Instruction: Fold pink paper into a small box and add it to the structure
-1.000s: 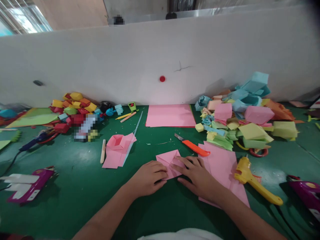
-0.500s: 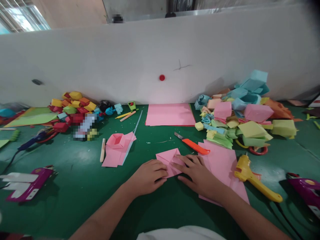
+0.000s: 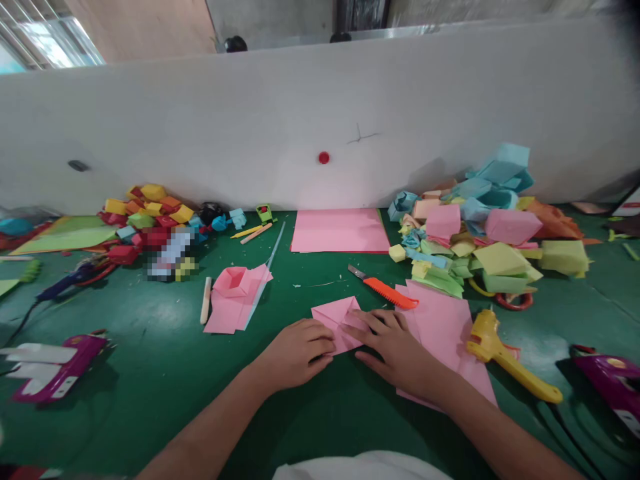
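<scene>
Knife (image 3: 385, 291) behind folded paper (image 3: 336, 318)

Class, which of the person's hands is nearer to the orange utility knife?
Right. The right hand lies just below the orange utility knife; the left hand is farther, down to its left.

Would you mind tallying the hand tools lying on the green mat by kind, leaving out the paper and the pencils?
Glue guns: 4, yellow, blue, purple at left, purple at right
Utility knives: 1, orange
Scissors: 1, red handles, mostly hidden under the paper pile
Total: 6
</scene>
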Demonstrator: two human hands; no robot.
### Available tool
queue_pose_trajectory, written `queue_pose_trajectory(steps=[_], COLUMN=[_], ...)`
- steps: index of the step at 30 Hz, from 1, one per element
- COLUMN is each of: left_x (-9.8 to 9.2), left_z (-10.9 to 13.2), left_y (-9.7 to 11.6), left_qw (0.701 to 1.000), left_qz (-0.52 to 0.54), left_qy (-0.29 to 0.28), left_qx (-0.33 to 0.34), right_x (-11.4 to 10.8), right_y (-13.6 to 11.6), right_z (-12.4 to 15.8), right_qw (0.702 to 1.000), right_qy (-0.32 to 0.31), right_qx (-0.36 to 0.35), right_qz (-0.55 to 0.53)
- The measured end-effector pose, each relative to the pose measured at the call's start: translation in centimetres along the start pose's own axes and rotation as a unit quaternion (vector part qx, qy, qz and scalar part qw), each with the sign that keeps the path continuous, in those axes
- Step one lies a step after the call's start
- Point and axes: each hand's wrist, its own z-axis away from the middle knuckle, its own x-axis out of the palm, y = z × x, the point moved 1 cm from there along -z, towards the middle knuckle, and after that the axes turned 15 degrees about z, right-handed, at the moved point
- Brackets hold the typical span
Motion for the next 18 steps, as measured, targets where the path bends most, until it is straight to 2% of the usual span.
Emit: queue_pose_trajectory(steps=[18], left_x=[-0.09], left_z=[-0.04], left_y=[0.11], left_qw=[1.000], left_qz=[0.005], left_qy=[-0.002], left_qx=[-0.008], right_x=[0.09], right_y=[0.08], right_z=[-0.03], right_qw=[1.000], right_qy=[-0.010], right_qx=[0.000], right_qz=[-0.016])
